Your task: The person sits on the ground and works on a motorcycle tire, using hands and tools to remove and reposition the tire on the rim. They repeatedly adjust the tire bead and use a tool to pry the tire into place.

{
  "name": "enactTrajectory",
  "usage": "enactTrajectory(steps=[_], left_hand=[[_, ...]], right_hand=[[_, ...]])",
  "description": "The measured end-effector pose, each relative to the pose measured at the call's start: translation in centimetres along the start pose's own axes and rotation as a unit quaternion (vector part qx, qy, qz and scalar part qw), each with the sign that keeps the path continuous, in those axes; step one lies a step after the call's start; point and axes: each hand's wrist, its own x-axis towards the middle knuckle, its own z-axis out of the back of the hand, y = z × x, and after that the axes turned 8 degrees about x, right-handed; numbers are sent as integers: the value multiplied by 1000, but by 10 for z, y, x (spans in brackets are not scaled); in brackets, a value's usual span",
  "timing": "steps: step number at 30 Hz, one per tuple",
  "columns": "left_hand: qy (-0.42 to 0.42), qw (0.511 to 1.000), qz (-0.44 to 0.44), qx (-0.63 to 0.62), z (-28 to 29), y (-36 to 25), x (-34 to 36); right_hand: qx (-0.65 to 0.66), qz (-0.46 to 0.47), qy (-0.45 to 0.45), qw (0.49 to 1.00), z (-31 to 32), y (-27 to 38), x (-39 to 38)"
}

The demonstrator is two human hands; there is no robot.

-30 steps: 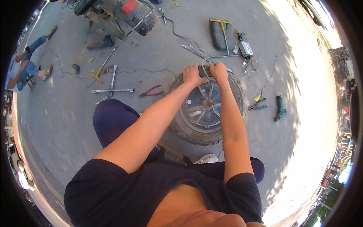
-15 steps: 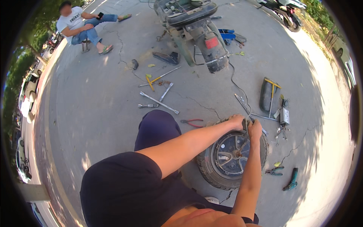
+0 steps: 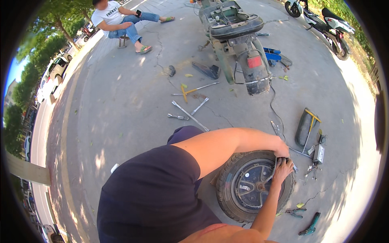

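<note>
A scooter wheel (image 3: 233, 178) with a black tyre and dark hub lies flat on the ground in front of me. Both hands are together at its upper right edge. My left hand (image 3: 281, 150) reaches over the tyre from above, its fingers bent down and mostly hidden. Just below it, my right hand (image 3: 283, 169) is closed, fingers curled at the tyre's edge. What lies between the fingers is too small and covered to make out. A grey cable (image 3: 270, 175) runs from the hub up toward the hands.
Beyond the wheel stands a partly stripped scooter (image 3: 237, 30). Cross-shaped wrenches (image 3: 190, 113) and a yellow-handled T-wrench (image 3: 185, 92) lie left. On the right are a black seat-like pad (image 3: 303, 131), a controller box (image 3: 319, 154), pliers (image 3: 296, 211) and a green-black drill (image 3: 311, 224). A seated person (image 3: 121, 22) holds a phone.
My view has shifted, so the scene sits lower and further right. My left hand has moved along the tyre to its upper right side, and my right hand has followed, now below it.
</note>
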Motion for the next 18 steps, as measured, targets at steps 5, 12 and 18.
enactTrajectory(steps=[5, 12, 18], left_hand=[[31, 986, -62, 150, 18, -3, -8], [42, 959, -116, 254, 26, -1, -24], [-121, 960, -147, 203, 26, 3, -45]], right_hand=[[-30, 2, -18, 999, 9, 5, -1], [-17, 24, -11, 999, 1, -3, -5], [-40, -39, -55, 997, -3, -7, -1]])
